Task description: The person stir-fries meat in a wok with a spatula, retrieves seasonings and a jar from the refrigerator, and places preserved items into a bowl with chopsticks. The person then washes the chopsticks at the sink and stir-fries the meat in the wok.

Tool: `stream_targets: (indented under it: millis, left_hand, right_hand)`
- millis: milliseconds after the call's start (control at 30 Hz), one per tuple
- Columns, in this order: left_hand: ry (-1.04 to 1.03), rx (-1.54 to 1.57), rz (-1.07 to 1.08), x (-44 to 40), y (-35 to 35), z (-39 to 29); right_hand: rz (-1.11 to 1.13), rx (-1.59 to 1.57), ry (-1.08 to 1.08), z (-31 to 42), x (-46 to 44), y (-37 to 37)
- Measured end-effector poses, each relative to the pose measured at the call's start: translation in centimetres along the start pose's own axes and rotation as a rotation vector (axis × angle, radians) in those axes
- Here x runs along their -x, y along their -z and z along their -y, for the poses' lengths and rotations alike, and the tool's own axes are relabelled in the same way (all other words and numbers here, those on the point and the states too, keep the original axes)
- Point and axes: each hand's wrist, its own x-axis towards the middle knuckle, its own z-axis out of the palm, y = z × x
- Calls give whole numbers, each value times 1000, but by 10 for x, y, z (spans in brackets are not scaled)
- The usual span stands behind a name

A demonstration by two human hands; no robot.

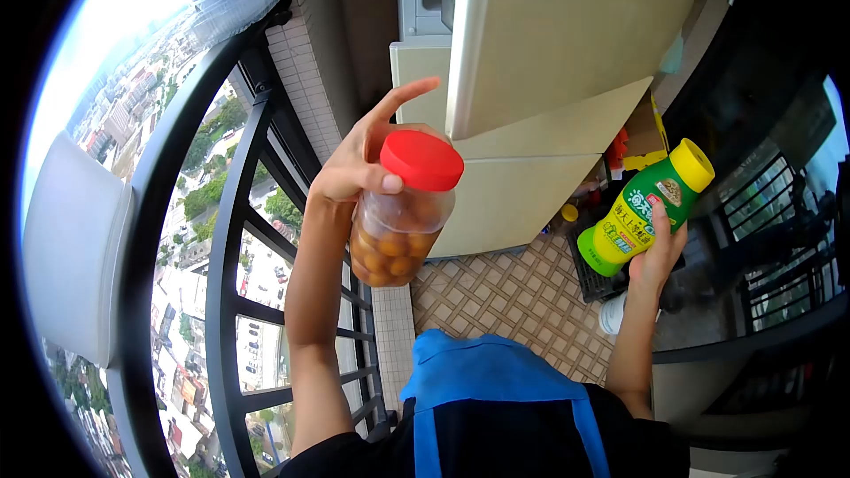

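Observation:
A clear jar (pixel 396 243) with a red lid (pixel 422 160) is in my left hand (pixel 359 159). Round yellow-brown pieces fill much of it, in liquid. My thumb and fingers grip it just around the lid, while one finger points up toward the fridge door (pixel 567 26), which stands ajar. Out to the right, my right hand (pixel 658 257) is closed around a green and yellow bottle (pixel 642 211) with a yellow cap. The bottle leans to the right, and its label carries Chinese characters.
Black balcony railing (pixel 232 257) runs along the left, with a clear plastic tray (pixel 235 0) and a white container (pixel 75 248) by it. At right, a yellow box (pixel 649 137), a dark crate (pixel 591 276) and a white tub (pixel 611 314) stand near the tiled floor (pixel 496 292).

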Motion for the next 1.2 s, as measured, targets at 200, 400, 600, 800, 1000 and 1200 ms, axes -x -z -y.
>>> stream_targets:
  millis: [200,400,600,800,1000,1200]
  left_hand:
    - [-120,-143,-158,3,-31,-52]
    - [-513,-399,-502,-61,-93,-96]
    - [-853,-474,-588,-146,-134,-88]
    - [-814,-54,-306,-212,-182,-76]
    - [-1024,-102,-407,-274,-210,-61]
    - [-1088,-382,-569,-314,-223,-49]
  right_hand:
    - [-73,109,168,8,8,-10]
    - [-355,267,281,15,9,68]
    - [-626,347,326,54,22,131]
    - [-794,194,310,81,10,198]
    - [-760,389,316,90,-5,247]
    - [-807,456,339,86,-7,257]
